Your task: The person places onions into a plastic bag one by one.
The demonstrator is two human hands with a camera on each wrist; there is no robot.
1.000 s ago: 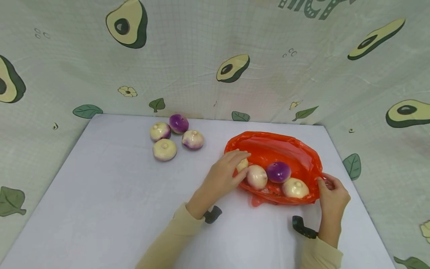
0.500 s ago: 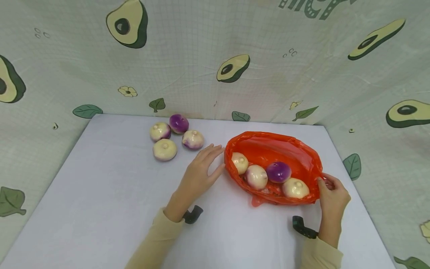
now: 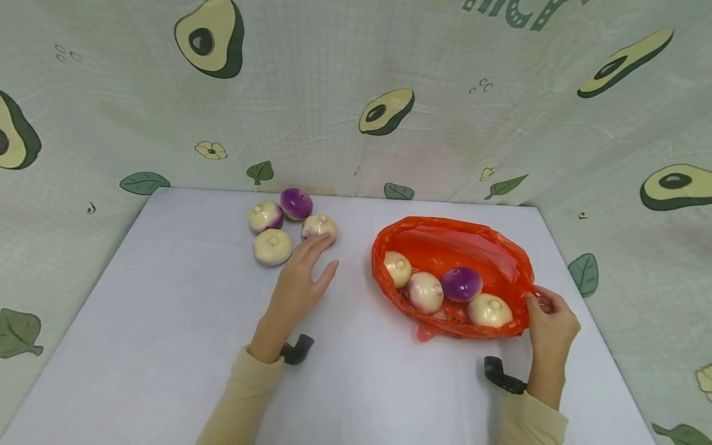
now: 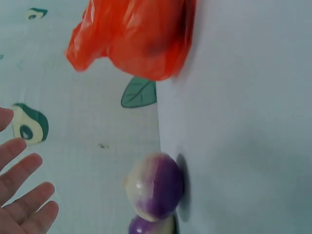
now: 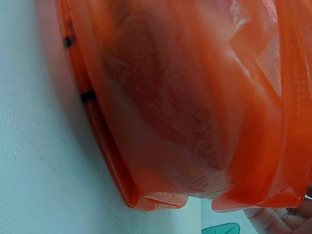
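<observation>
My left hand (image 3: 296, 285) reaches over the table with fingers spread and holds nothing. Its fingertips overlap the near side of a pale turnip with purple streaks (image 3: 318, 226) in the head view. Close by lie a cream turnip (image 3: 272, 247), a white-and-purple turnip (image 3: 261, 217) and a deep purple turnip (image 3: 296, 204). On the right, my right hand (image 3: 552, 324) pinches the rim of an orange-red plastic bag (image 3: 453, 238), which stands wide-mouthed. Several turnips sit inside it, among them a purple one (image 3: 461, 284). The right wrist view is mostly filled by the bag's side (image 5: 170, 107).
A white table (image 3: 167, 346) carries everything. Behind it hangs a pale cloth (image 3: 311, 74) printed with avocados and leaves, meeting the table's back edge. Each wrist wears a dark strap-mounted camera, such as the left one (image 3: 298, 349).
My left hand has drawn out of the bag and moved left to the loose turnips, uncovering a cream turnip at the bag's left side. The right hand stays at the rim.
</observation>
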